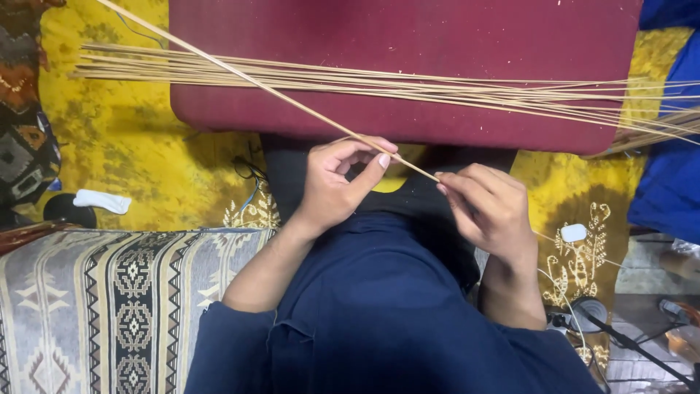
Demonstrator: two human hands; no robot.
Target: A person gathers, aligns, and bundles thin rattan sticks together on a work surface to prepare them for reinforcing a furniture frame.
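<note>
A long thin bamboo stick (240, 73) runs diagonally from the top left down to my hands. My left hand (337, 182) pinches it between thumb and fingers near its lower end. My right hand (488, 208) grips the same stick's near tip just to the right. Both hands hover over my lap in dark blue clothing. Behind them a bundle of several similar sticks (408, 84) lies across a maroon cushion (437, 44).
A yellow patterned cloth (131, 138) covers the floor. A grey patterned cushion (109, 299) sits at the lower left, with a white object (102, 201) beside it. Blue fabric (667, 168) is at the right. Cables and a small white device (574, 232) lie lower right.
</note>
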